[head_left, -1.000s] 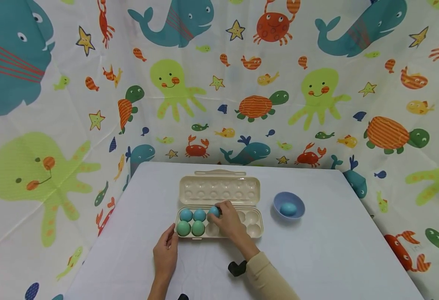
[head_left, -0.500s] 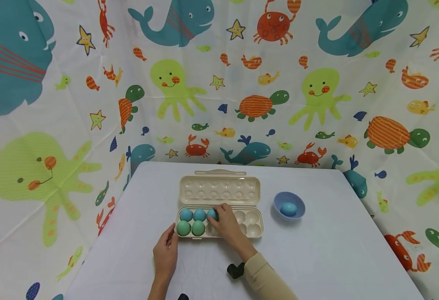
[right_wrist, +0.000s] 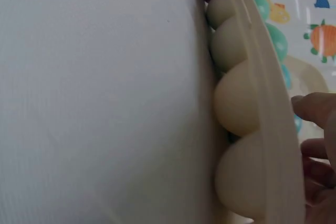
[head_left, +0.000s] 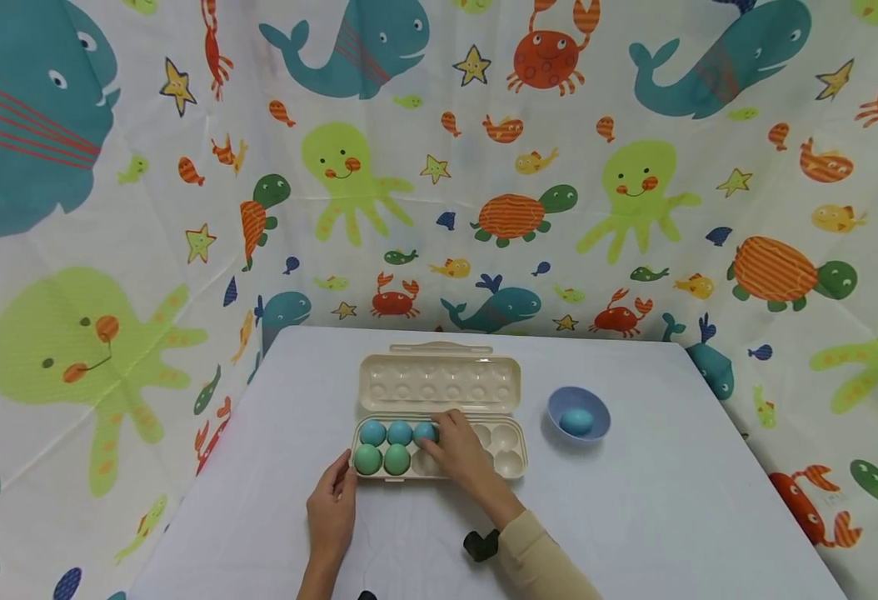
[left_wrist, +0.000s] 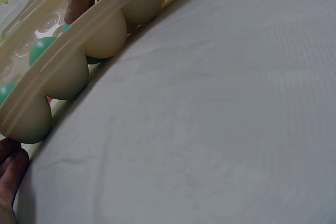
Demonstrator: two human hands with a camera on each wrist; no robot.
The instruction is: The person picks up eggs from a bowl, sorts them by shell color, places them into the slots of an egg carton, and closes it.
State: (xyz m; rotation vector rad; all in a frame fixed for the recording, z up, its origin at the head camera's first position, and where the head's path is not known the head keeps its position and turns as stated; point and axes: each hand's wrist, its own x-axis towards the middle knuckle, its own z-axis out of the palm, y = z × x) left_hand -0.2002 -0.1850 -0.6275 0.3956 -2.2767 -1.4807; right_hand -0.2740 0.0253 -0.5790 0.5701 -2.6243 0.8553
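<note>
An open beige egg carton (head_left: 394, 477) lies at the middle of the white table. Blue eggs (head_left: 373, 432) fill the left cups of its back row, and green eggs (head_left: 367, 459) sit in the front row. My left hand (head_left: 331, 504) holds the carton's left end between thumb and fingers. Over the back row, my right hand (head_left: 460, 454) has its thumb and fingers loosely spread about the third blue egg (head_left: 424, 432), which sits in its cup. That egg is partly covered by the right hand in the head view; part of the right hand (right_wrist: 317, 145) shows in the right wrist view.
A blue-violet bowl (head_left: 555, 417) with one blue egg (head_left: 577, 422) in it stands right of the carton. The raised carton lid (head_left: 439, 361) lies back behind the cups. A sea-animal curtain (head_left: 409, 192) hangs around the table's far side.
The third blue egg has gone down into its back-row cup. My right hand has loosened and shifted slightly right, uncovering more of the egg. The left hand has stayed at the carton.
</note>
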